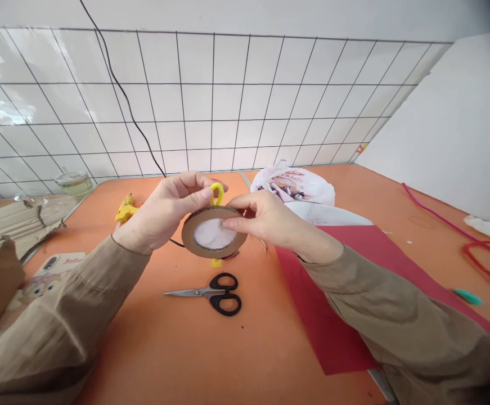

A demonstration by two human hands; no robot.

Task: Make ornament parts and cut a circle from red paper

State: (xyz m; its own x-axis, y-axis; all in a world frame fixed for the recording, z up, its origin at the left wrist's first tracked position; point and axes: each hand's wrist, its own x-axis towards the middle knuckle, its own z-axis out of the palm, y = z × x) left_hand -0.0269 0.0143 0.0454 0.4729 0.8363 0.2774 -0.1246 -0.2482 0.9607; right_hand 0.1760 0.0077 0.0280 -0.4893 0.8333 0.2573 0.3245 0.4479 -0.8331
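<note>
The left hand (164,205) pinches the thin yellow loop (221,194) on top of the round brown cardboard disc with a white middle (210,233). The right hand (272,222) holds the disc's side, above the orange surface (164,343). Squeeze softly so the cardboard stays flat.

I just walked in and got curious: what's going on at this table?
A person is holding a round cardboard piece with a white centre above the orange table. The left hand pinches the yellow loop at its top, while the right hand grips its right side, thumb over the front. The scissors lie on the table, nearer the person, and a red sheet lies partly beneath the right sleeve.
</note>
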